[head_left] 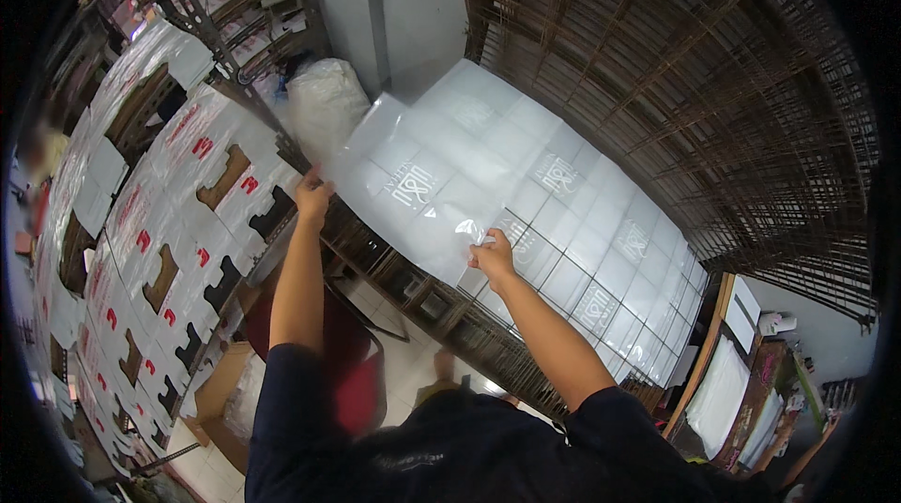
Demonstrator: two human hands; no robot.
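Observation:
My left hand is closed at the near left edge of a clear plastic sheet with white printed marks. My right hand pinches the same sheet at its near right corner, where the film creases. The sheet lies partly over a wire mesh tray of a rack. More translucent printed sheets cover the tray toward the right, and grid wires show through them. Whether the held sheet is single or layered I cannot tell.
Rusty wire trays stand tilted up at the upper right. White stacks with red marks and notched edges fill the left. A white plastic bundle sits behind my left hand. Below are a red chair and a cardboard box; papers lie right.

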